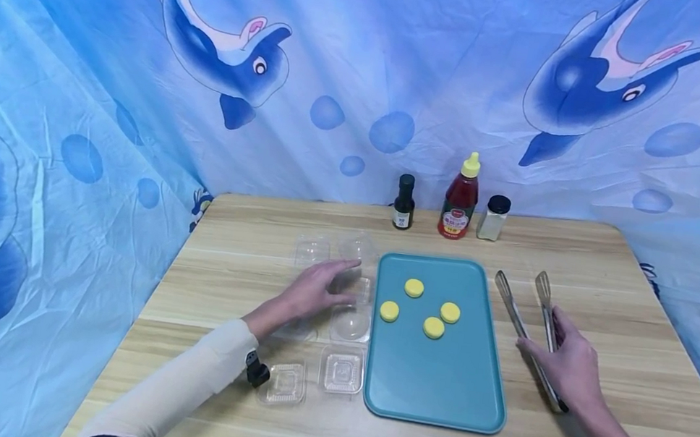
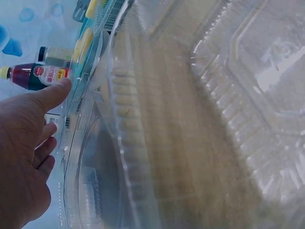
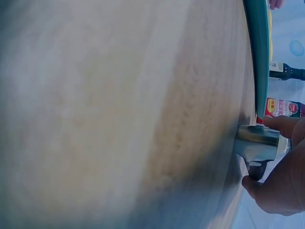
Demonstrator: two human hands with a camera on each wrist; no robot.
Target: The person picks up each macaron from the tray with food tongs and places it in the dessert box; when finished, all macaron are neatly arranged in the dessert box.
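My left hand [image 1: 319,289] hovers at the clear plastic containers [image 1: 342,374], with its fingers extended. It grips nothing, and whether the fingertips touch a container I cannot tell. Containers stand in two columns, and a domed one [image 1: 351,324] lies just below the fingers. On the right, my right hand [image 1: 571,366] holds metal tongs [image 1: 512,310] by the arms, whose tips are spread and point away from me. Part of the tongs also shows between thumb and finger in the right wrist view. Several round yellow pieces [image 1: 433,328] lie on the teal tray [image 1: 433,393] between the hands.
Behind the tray stand a small dark bottle [image 1: 404,203], a red sauce bottle [image 1: 458,206] with a yellow cap, and a jar [image 1: 493,219] with a black lid. The wooden table [image 1: 228,247] ends at a blue dolphin-print curtain [image 1: 355,66].
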